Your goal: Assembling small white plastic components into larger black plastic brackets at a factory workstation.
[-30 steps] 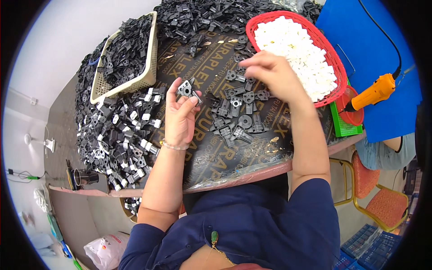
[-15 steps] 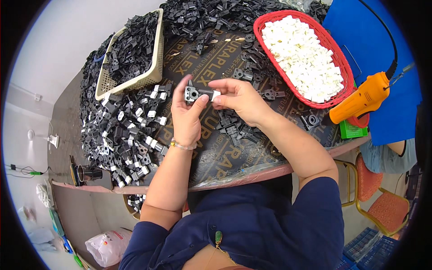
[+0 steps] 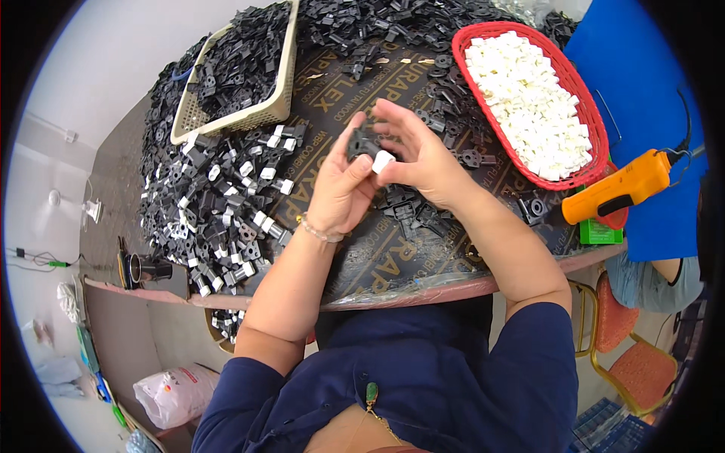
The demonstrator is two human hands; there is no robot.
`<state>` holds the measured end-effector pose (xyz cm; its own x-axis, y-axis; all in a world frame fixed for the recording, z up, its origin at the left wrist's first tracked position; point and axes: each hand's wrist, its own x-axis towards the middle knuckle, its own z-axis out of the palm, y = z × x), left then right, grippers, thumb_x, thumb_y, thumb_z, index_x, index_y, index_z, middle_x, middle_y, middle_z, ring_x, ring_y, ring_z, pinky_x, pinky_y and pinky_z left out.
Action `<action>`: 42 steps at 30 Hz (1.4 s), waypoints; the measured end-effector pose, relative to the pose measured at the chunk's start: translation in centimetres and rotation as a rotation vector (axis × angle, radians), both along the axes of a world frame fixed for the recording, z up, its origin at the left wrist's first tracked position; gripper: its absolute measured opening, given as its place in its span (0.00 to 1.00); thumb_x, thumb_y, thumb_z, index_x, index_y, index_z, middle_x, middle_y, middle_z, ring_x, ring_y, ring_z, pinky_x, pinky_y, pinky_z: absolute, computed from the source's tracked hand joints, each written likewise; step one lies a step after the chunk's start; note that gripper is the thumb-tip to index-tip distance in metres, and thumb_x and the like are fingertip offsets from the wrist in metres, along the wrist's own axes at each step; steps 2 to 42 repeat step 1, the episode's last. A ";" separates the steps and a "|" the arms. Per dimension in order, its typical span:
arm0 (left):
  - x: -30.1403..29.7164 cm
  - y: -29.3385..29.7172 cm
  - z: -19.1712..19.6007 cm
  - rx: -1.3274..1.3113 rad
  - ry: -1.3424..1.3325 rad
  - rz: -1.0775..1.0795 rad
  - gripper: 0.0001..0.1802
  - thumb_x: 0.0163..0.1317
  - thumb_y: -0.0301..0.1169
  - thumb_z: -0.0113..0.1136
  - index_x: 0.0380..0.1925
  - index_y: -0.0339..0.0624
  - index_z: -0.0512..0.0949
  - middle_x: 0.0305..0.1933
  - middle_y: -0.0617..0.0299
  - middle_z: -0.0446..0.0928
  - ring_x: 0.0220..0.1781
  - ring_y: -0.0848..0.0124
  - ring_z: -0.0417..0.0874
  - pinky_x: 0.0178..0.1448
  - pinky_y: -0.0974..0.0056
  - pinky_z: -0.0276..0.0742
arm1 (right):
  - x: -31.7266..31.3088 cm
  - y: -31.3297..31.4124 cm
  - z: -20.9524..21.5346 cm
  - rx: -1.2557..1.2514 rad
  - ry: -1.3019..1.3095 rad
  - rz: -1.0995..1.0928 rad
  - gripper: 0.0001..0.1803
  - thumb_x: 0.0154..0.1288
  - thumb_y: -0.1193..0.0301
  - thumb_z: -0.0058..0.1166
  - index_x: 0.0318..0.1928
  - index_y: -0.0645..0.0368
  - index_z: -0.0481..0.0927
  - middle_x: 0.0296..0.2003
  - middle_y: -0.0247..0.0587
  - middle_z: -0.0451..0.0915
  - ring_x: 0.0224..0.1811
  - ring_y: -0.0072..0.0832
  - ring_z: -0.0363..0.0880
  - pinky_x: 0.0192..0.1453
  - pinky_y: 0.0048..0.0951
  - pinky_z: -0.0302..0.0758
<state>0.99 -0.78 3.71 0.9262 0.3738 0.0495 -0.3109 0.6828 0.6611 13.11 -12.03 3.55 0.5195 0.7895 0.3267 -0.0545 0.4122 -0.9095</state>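
Observation:
In front of me, over the table, both hands meet at a black plastic part (image 3: 364,142) with a white plastic cap (image 3: 383,161) on its near end. My left hand (image 3: 341,185) is closed on the black part, thumb along its side. The thumb of my right hand (image 3: 427,162) presses on the white cap while its other fingers curve around the far side, somewhat blurred. Those fingers partly hide the black part. Left of my hands lies a heap of black parts with white caps (image 3: 219,219); several loose black parts (image 3: 411,211) lie behind my right wrist.
A cream plastic basket (image 3: 283,102) of black parts stands at the far left, with a large black heap (image 3: 377,26) behind. At the right are a red basket (image 3: 487,124) of white caps, an orange corded tool (image 3: 619,187) and a green box (image 3: 602,232). A dark cup (image 3: 151,269) lies near the left edge.
The black part has turned so its white end faces me more. My right fingers have lifted and spread over its far side. The whole view has shifted slightly.

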 end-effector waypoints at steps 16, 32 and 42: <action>-0.3 0.4 -0.8 0.034 -0.019 -0.070 0.49 0.66 0.30 0.67 0.79 0.48 0.46 0.55 0.59 0.76 0.49 0.70 0.81 0.53 0.62 0.80 | -0.2 0.2 0.0 -0.001 0.000 0.010 0.44 0.53 0.72 0.74 0.69 0.65 0.66 0.63 0.46 0.73 0.67 0.35 0.71 0.74 0.38 0.65; -0.3 0.4 -0.8 0.034 -0.019 -0.070 0.49 0.66 0.30 0.67 0.79 0.48 0.46 0.55 0.59 0.76 0.49 0.70 0.81 0.53 0.62 0.80 | -0.2 0.2 0.0 -0.001 0.000 0.010 0.44 0.53 0.72 0.74 0.69 0.65 0.66 0.63 0.46 0.73 0.67 0.35 0.71 0.74 0.38 0.65; -0.3 0.4 -0.8 0.034 -0.019 -0.070 0.49 0.66 0.30 0.67 0.79 0.48 0.46 0.55 0.59 0.76 0.49 0.70 0.81 0.53 0.62 0.80 | -0.2 0.2 0.0 -0.001 0.000 0.010 0.44 0.53 0.72 0.74 0.69 0.65 0.66 0.63 0.46 0.73 0.67 0.35 0.71 0.74 0.38 0.65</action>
